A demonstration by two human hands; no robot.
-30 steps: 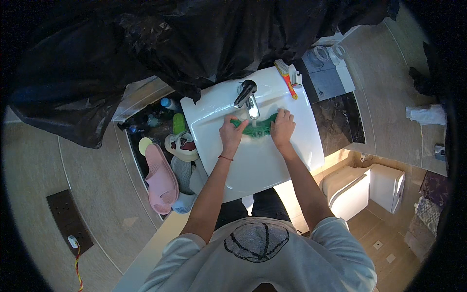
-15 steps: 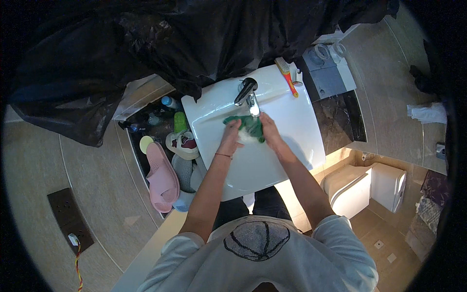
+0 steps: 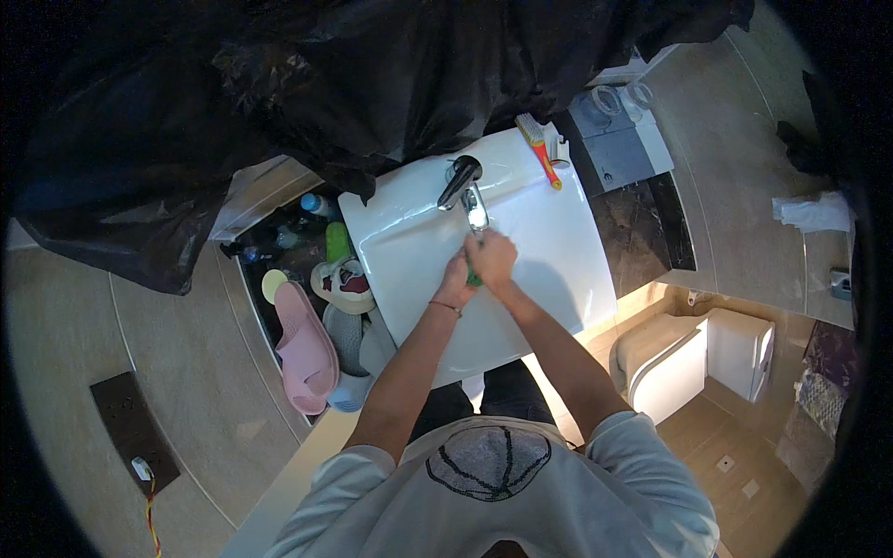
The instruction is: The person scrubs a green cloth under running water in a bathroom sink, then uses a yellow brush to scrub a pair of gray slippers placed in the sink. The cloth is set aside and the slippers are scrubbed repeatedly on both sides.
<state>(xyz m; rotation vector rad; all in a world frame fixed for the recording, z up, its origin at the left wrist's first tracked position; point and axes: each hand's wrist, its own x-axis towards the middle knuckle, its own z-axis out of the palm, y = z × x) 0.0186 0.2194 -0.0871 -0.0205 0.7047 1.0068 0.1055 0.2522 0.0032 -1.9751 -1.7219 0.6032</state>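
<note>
My left hand (image 3: 454, 282) and my right hand (image 3: 493, 258) are pressed together over the white sink (image 3: 572, 246), just under the spout of the chrome faucet (image 3: 475, 206). Both are closed around a green cloth (image 3: 473, 278). Only a small bit of the cloth shows between my palms; my fingers hide the rest. The faucet's dark lever (image 3: 459, 180) points toward the near left. On the sink's far right rim lies a scrub brush (image 3: 539, 152) with a red and yellow handle.
Left of the sink, a dark counter holds pink slippers (image 3: 308, 349), a white and maroon shoe (image 3: 344, 284), a grey slipper (image 3: 346, 337) and a blue-capped bottle (image 3: 314, 204). A grey box (image 3: 619, 149) stands at the right. Black plastic sheeting (image 3: 372, 84) hangs behind. A toilet (image 3: 670, 367) is lower right.
My hands have come together, bunching the green cloth that was spread between them. The view has shifted slightly.
</note>
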